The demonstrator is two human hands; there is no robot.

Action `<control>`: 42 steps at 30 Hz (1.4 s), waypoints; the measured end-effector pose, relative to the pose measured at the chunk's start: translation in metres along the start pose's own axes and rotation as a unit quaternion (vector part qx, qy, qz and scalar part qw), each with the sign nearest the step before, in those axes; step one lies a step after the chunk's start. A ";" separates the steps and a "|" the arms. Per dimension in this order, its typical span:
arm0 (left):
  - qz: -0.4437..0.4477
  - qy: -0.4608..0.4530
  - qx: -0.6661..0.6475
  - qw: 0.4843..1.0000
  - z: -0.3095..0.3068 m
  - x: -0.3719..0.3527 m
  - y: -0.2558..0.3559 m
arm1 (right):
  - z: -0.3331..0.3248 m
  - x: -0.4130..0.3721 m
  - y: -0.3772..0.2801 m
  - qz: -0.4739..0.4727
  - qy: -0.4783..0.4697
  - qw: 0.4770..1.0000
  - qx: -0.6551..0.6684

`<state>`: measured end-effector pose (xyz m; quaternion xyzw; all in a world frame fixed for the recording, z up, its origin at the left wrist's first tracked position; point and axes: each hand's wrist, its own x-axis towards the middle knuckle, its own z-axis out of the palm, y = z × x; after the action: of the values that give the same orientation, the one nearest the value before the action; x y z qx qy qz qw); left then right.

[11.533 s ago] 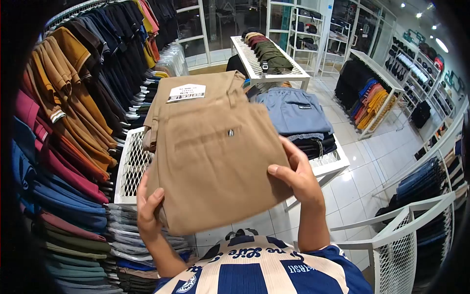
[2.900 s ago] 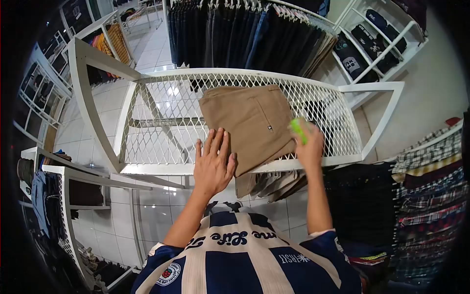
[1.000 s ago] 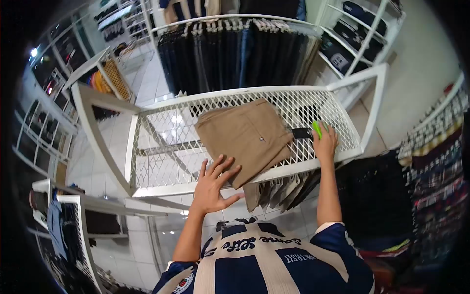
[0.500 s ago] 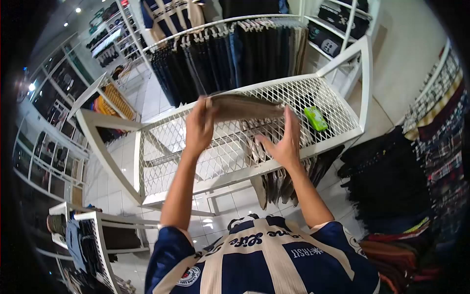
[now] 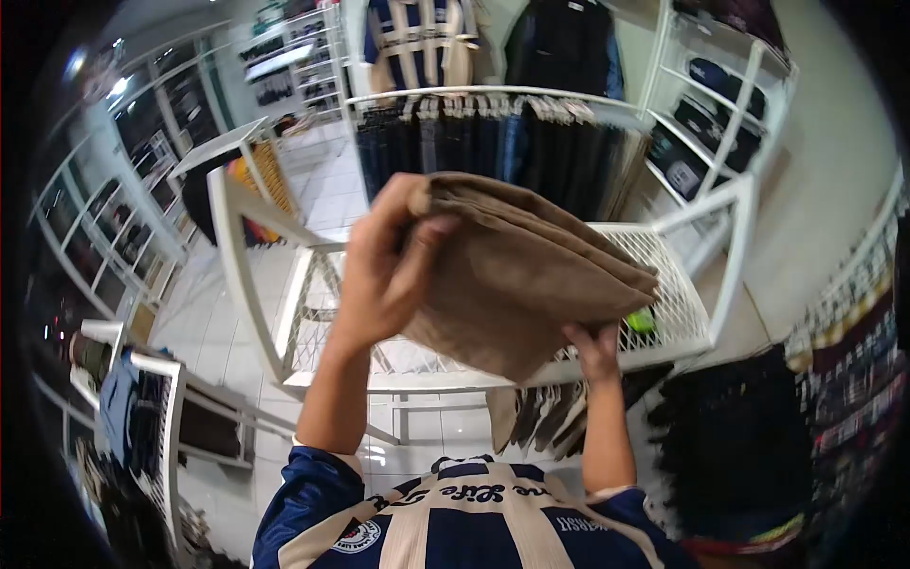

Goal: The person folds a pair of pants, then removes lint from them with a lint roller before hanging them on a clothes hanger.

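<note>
Folded brown trousers (image 5: 517, 275) are held up in front of me, above the white mesh table (image 5: 427, 382). My left hand (image 5: 384, 266) is closed around their upper left corner, thumb on the near face. At the lower right edge my right hand (image 5: 597, 353) grips the cloth, its thumb on the near side and some fingers hidden behind. The folded layers show along the top and right side. A green packet (image 5: 642, 321) on the mesh is partly covered by the cloth.
Beneath the table hang several brown and grey garments (image 5: 559, 412). A rail of dark trousers (image 5: 455, 142) stands behind it. White shelves with caps (image 5: 697, 133) are at the back right. Dark clothes (image 5: 735, 436) hang at my right, and a low white rack (image 5: 171, 408) at left.
The brown trousers have been lifted toward me and tilted, so their broad face now shows. My right hand has moved down to their lower edge and taken hold. The view has tilted up.
</note>
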<state>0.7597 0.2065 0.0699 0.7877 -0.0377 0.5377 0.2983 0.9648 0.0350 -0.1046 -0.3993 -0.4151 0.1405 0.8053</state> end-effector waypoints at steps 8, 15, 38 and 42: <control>-0.234 0.069 0.161 0.956 0.006 -0.041 -0.067 | 0.014 0.036 -0.033 0.146 0.001 0.980 -0.132; -0.290 -0.203 0.232 0.906 0.024 -0.171 -0.138 | -0.080 0.026 0.038 0.079 0.047 0.821 -0.564; -0.219 -0.269 0.342 0.873 0.021 -0.232 -0.089 | 0.055 -0.047 0.037 -0.023 -0.264 0.681 -0.682; -0.236 -0.284 0.338 0.865 0.022 -0.229 -0.086 | -0.022 0.023 0.043 0.059 -0.059 0.588 -0.805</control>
<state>0.7149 0.2058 -0.1721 0.9444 0.2506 0.1835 0.1082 1.0007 0.0632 -0.1321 -0.8989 -0.3810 -0.1806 0.1194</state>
